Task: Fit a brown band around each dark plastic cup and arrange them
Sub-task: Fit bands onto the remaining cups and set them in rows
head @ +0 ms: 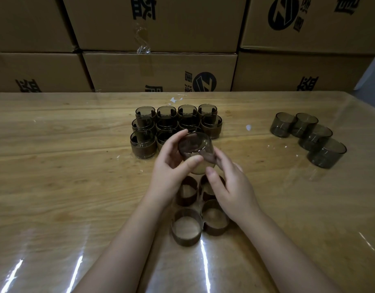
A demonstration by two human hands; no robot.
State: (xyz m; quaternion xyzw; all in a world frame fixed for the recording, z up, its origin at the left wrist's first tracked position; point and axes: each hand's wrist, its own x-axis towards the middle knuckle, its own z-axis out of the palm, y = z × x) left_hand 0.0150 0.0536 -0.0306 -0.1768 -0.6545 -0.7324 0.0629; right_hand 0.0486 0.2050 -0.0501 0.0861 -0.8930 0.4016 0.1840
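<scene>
Both hands hold one dark see-through plastic cup (194, 147) tilted above the table, its mouth turned toward me. My left hand (171, 166) grips its left side with thumb and fingers. My right hand (228, 187) pinches its lower right edge, where a brown band seems to sit, partly hidden by fingers. Several loose brown bands (187, 227) lie on the table beneath my wrists. Several banded cups (143, 144) stand in rows just behind the held cup. Several bare dark cups (326, 152) sit in a curved line at the right.
The wooden table (55, 176) has a glossy clear cover with glare streaks near the front. Stacked cardboard boxes (161, 70) form a wall along the table's far edge. Small white scraps (175, 99) lie behind the banded cups.
</scene>
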